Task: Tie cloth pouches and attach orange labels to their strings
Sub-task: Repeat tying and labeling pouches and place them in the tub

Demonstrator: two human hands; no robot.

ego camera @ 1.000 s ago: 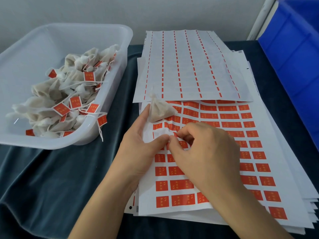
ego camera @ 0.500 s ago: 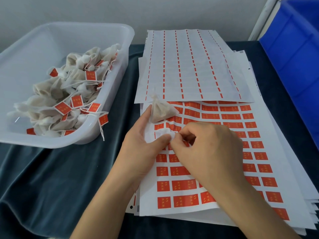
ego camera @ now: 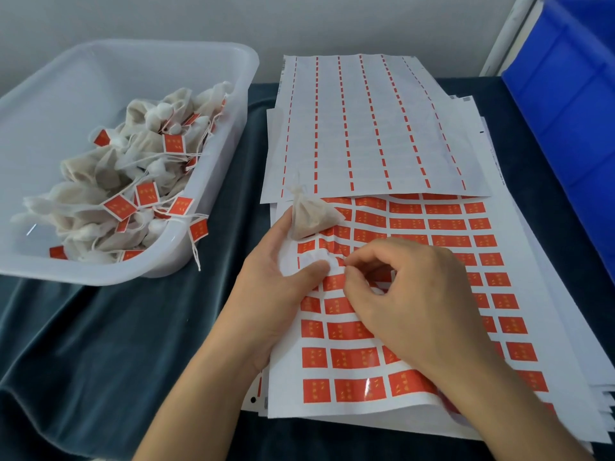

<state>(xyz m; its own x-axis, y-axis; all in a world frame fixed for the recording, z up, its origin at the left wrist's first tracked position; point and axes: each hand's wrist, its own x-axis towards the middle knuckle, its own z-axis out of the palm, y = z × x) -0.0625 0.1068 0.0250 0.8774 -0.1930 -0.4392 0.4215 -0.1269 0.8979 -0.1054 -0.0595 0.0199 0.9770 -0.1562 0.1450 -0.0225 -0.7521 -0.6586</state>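
A small tied cloth pouch (ego camera: 311, 214) lies on the sheet of orange labels (ego camera: 442, 241), just beyond my left index finger. My left hand (ego camera: 279, 284) rests flat on the sheet's left edge, thumb pressing the paper down beside a peeled white patch. My right hand (ego camera: 409, 297) is over the sheet with fingers curled, thumb and forefinger pinching at a label's corner right next to the left thumb. The pouch's string is too thin to make out.
A clear plastic tub (ego camera: 206, 247) at the left holds several labelled pouches, one label hanging over its rim. A used label sheet (ego camera: 366, 128) lies at the back on the stack of sheets. A blue bin (ego camera: 572, 94) stands at the right. Dark cloth covers the table.
My right thumb and forefinger have shifted slightly at the label corner. The left hand and the pouch stay where they were.
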